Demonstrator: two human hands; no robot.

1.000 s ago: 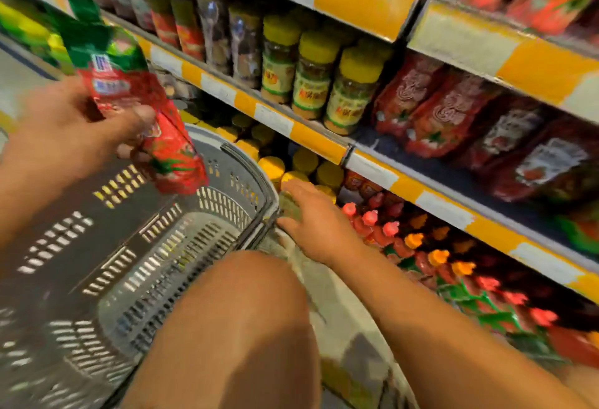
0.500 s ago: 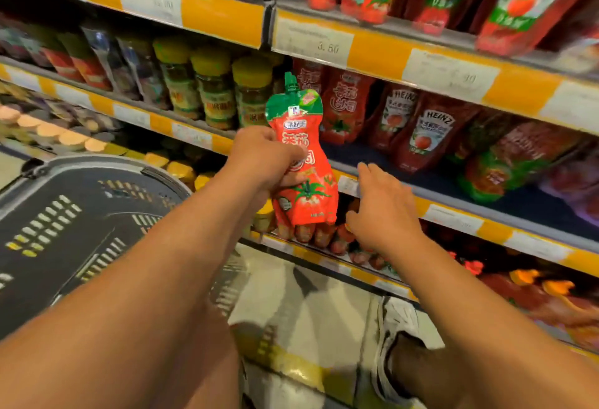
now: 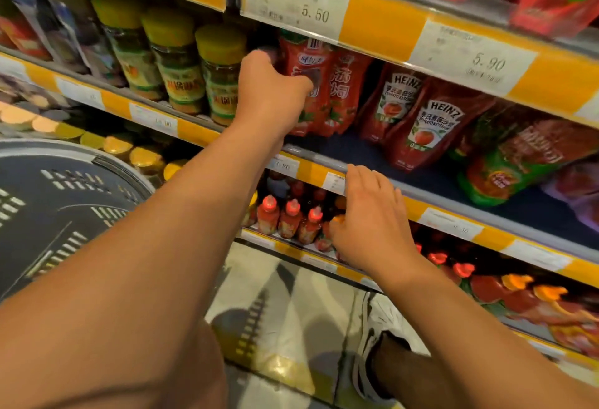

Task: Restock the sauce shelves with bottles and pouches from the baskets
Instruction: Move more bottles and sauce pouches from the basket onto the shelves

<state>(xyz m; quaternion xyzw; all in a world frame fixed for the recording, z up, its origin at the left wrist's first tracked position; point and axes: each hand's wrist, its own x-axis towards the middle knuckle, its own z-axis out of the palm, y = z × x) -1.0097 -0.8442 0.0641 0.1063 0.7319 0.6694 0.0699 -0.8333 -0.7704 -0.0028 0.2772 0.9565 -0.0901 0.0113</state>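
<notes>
Pouch moved onto shelf; left hand grips red tomato-print body.

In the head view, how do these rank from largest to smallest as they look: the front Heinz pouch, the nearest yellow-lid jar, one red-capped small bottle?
1. Front Heinz pouch
2. Yellow-lid jar, close to the pouch; depth differs, so unsure
3. Red-capped bottle, clearly smallest

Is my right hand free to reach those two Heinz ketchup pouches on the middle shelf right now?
Probably yes. The right hand rests open on the shelf edge just below and left of the Heinz pouches, holding nothing. The shelf space in front of them looks open, and the left hand is busy further left.
</notes>
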